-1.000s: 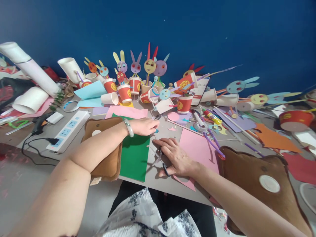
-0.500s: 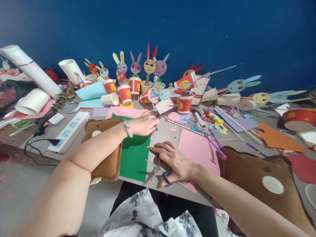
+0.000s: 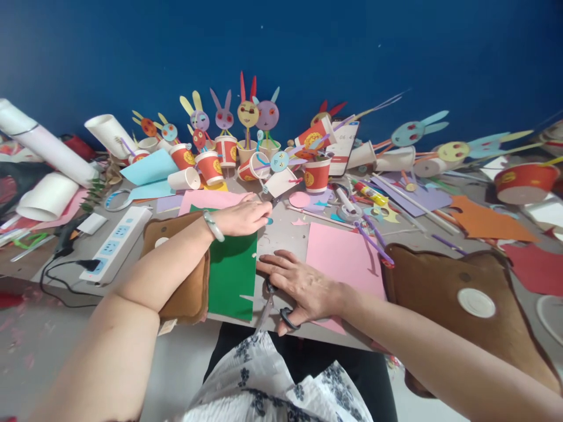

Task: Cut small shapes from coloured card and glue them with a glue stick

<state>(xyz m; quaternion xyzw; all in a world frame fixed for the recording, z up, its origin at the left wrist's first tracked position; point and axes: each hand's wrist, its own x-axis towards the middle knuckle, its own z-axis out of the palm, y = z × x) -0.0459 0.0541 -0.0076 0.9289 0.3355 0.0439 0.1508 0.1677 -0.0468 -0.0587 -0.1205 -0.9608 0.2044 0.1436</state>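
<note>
The right hand (image 3: pixel 303 287) is spread, palm down, with the thumb and fingers at the two handle loops of a pair of scissors (image 3: pixel 270 302), holding them on its 8 o'clock side. The blades stand parted, pointing between 7 and 9 o'clock, close by a green sheet (image 3: pixel 231 287) lying at the right hand's 9 o'clock. Between its 10 and 11 o'clock, the left hand (image 3: pixel 244 215) is over the far end of that sheet, fingers bent and close together; I cannot tell whether it grips anything. Its forearm crosses a brown cushion (image 3: pixel 193 302). From the right hand, a pink sheet (image 3: pixel 336 249) lies on the surface (image 3: pixel 281 237) at about 2 o'clock, another brown cushion (image 3: pixel 422 293) at 3, and paper rabbits (image 3: pixel 224 119) in red cups (image 3: pixel 226 151) at 11.
</note>
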